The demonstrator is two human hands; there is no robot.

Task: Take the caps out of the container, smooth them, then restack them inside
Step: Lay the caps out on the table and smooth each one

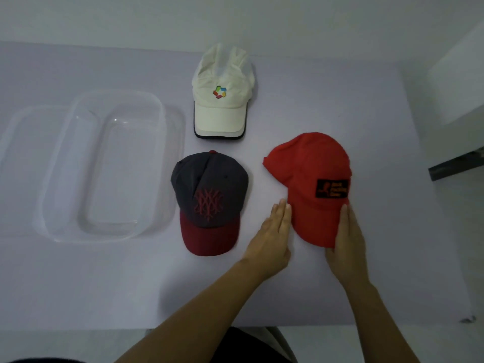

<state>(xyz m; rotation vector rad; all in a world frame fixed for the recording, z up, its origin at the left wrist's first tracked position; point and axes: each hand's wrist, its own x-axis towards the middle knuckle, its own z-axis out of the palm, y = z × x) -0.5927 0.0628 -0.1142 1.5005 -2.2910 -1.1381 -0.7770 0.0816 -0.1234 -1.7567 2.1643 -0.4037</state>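
Note:
Three caps lie on the pale table [78,284], outside the clear plastic container [104,166] at the left. A white cap [222,93] with a coloured logo sits at the back. Nearer lies a grey cap with a dark red brim [209,200]. The red cap [311,184] with a black patch is at the right. My left hand [272,239] rests flat beside the red cap's left edge, fingers straight. On the cap's brim, at its right side, my right hand [345,244] lies flat. Neither hand grips anything.
The container holds nothing and has a second clear shape, perhaps its lid, beneath or beside it. A white wall runs behind the table. White furniture with a dark edge [455,166] stands past the table's right side.

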